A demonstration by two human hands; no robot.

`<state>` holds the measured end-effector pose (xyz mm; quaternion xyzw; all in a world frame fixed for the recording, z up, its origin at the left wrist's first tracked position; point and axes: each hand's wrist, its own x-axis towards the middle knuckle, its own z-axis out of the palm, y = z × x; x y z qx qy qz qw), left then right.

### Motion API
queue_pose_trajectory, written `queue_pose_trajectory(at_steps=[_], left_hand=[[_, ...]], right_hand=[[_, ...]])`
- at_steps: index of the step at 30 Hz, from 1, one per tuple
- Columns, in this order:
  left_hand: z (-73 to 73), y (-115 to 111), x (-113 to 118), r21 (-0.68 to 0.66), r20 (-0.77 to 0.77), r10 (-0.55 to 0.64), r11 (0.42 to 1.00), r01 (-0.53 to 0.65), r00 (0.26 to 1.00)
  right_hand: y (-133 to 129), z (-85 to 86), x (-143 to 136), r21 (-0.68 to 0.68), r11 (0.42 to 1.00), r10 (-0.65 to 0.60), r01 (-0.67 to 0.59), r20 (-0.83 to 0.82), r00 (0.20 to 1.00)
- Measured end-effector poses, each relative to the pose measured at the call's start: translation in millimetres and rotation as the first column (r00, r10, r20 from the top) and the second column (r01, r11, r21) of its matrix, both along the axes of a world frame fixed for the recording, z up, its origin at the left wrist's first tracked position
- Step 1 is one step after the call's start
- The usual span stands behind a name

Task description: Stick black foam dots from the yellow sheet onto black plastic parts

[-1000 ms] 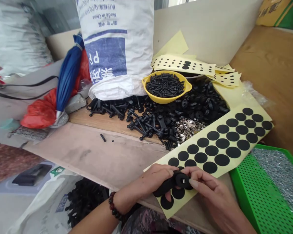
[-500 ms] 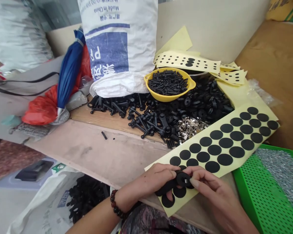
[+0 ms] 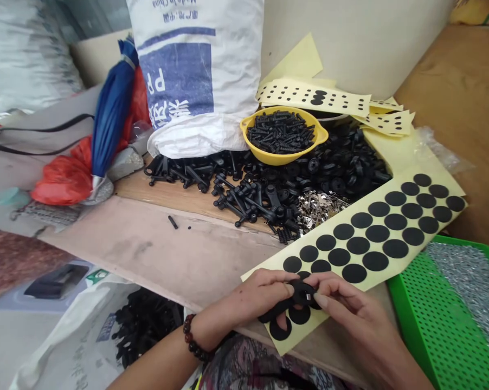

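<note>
My left hand (image 3: 261,295) is closed around a black plastic part (image 3: 299,294) with a round disc-shaped end and a thicker arm reaching toward my palm. A small shiny metal piece (image 3: 308,296) shows in the disc's centre. Thumb and fingers of my right hand (image 3: 346,303) pinch the disc's right edge; whether they also hold something tiny is hidden. Beneath both hands lies a yellow sheet of round black stickers (image 3: 377,233). Beyond the sheet are a heap of small metal clips (image 3: 320,210) and piled black plastic arms (image 3: 248,203).
A yellow basket (image 3: 283,158) of black screw-like parts stands before a white sack (image 3: 204,65). Right of me is a green perforated tray (image 3: 427,319) with silvery pieces. A blue umbrella (image 3: 112,105) and red bag (image 3: 63,176) lie left. An open bag (image 3: 82,346) holds black parts.
The view has shifted slightly, so the background sits a little higher. Both hands stay on the black part, with only a slight change in its tilt.
</note>
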<state>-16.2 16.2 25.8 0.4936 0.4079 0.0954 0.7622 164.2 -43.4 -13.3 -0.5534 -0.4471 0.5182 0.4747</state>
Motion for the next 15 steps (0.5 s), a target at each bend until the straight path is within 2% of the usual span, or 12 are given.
queue_pose_trajectory(at_steps=[6,15], left_hand=[[-8.3,-2,1,-0.006,0.014,0.046,0.999,-0.046,0.999],[-18.2,-11,0,0.160,0.023,0.108,0.981,-0.111,0.994]], right_hand=[[-1,-3.2,1,0.005,1.000,0.023,-0.023,-0.013,1.000],[0,-0.3,-6,-0.013,1.000,-0.013,0.014,0.043,0.999]])
